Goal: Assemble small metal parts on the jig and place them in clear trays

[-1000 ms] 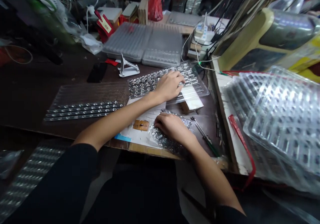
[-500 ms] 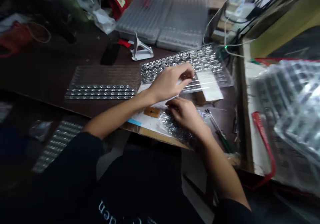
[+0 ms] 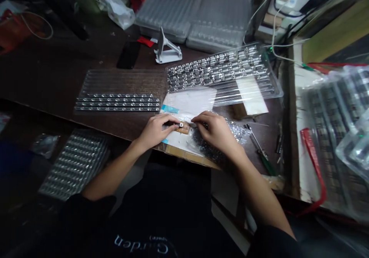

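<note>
Between thumb and forefinger, my left hand [image 3: 158,130] pinches a small metal part [image 3: 180,125] at a small wooden block [image 3: 184,128]. My right hand [image 3: 211,129] is just right of the block, its fingertips pressed together; what they hold, if anything, is too small to name. Beneath and around it lies a heap of small shiny pieces [image 3: 201,144] on clear plastic. A clear tray [image 3: 276,90] behind the hands carries many metal parts in its upper rows. Another ribbed tray [image 3: 123,82] to the left has parts in its front rows.
A white phone stand [image 3: 168,54] and a dark phone [image 3: 128,55] stand behind the trays. A green-handled screwdriver [image 3: 266,162] lies at right, near a box [image 3: 250,96]. Stacked trays [image 3: 216,15] fill the back; more [image 3: 331,135] lie at far right.
My left hand has come back from the right-hand tray to the wooden block, now with a small metal part in its fingers. My right hand has stayed near the heap. The view has shifted slightly.
</note>
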`<action>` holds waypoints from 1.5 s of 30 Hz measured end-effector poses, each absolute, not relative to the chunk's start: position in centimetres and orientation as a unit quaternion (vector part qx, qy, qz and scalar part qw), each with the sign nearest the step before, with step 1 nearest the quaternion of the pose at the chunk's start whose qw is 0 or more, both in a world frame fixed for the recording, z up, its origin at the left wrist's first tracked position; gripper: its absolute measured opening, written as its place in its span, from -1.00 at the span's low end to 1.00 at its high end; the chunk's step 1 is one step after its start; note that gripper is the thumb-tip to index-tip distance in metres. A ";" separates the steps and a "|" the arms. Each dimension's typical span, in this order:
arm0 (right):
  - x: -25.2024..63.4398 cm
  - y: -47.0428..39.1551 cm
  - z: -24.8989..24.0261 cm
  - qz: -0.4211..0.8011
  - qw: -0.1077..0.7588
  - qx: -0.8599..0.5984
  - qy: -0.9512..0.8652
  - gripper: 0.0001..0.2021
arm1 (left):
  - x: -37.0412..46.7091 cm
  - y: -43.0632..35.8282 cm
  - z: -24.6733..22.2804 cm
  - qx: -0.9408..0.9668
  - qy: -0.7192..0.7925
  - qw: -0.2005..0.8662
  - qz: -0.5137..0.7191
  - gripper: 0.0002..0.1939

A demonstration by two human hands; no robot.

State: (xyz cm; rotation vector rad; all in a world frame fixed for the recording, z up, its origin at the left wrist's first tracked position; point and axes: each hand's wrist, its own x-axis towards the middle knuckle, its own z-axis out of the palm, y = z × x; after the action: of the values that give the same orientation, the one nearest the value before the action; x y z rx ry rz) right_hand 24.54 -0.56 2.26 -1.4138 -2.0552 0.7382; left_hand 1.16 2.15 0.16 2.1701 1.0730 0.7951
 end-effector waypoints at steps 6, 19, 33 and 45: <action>24.2 -0.6 2.1 0.279 0.261 -0.525 -0.761 -0.74 | 0.8 2.2 0.0 0.827 0.376 0.281 0.309 -0.92; 23.3 -1.0 2.1 0.271 0.221 -0.540 -0.765 -0.76 | 1.0 1.9 -0.3 0.822 0.371 0.296 0.315 -0.93; 21.2 -1.4 1.2 0.192 0.164 -0.489 -0.835 -0.76 | -0.3 0.9 -0.4 0.817 0.455 0.201 0.292 -0.90; 23.9 -1.3 2.7 0.153 0.140 -0.556 -0.805 -0.77 | 2.2 0.5 0.6 0.795 0.436 0.207 0.367 -0.94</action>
State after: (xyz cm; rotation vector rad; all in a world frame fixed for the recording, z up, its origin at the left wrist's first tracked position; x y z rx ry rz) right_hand 23.95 -1.31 2.74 -1.6053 -2.3256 0.4426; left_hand 2.22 0.52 0.58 2.2151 1.2130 1.0228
